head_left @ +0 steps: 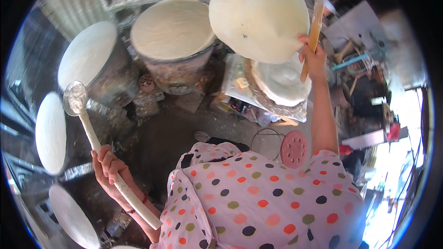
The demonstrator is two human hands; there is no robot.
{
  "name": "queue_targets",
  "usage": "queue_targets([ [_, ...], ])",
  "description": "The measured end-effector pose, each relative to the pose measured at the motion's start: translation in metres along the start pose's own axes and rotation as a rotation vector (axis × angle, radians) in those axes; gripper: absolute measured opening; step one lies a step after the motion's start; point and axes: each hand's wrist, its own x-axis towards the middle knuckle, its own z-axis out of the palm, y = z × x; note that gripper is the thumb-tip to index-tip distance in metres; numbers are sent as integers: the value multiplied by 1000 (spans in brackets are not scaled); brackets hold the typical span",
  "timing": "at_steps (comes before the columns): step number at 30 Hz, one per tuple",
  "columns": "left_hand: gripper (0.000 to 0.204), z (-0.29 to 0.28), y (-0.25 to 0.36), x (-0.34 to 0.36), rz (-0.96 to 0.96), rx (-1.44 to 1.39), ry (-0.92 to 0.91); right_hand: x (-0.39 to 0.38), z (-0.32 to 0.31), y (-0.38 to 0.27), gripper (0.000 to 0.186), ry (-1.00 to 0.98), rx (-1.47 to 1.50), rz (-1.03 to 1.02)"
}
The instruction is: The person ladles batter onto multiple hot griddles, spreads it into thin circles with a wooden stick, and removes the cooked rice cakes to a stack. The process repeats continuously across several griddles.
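L hand point(110, 168) gripping long-handled ladle point(91, 136), scoop end beyond it; R hand point(314, 60) closed round wooden stick point(317, 14), w/ pale round sheet point(258, 18) immed. L of it.

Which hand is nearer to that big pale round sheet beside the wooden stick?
Right. The right hand is at the lower right edge of the pale sheet; the left hand is farther off, lower left, holding a ladle.
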Motion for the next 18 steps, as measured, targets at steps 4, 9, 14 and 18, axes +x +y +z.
queue_targets([
  [4, 24, 22, -31, 9, -99, 4, 4, -80, -95, 91, 22, 261, -45, 210],
  [9, 23, 36, -58, 15, -141, 97, 40, -159, -128, 233, 24, 496, 10, 648],
  [14, 23, 34, -64, 23, -155, 139, 69, -130, -142, 214, 25, 509, 88, 591],
  [18, 23, 34, -76, 23, -129, 152, 94, -75, -175, 162, 23, 450, 95, 409],
])
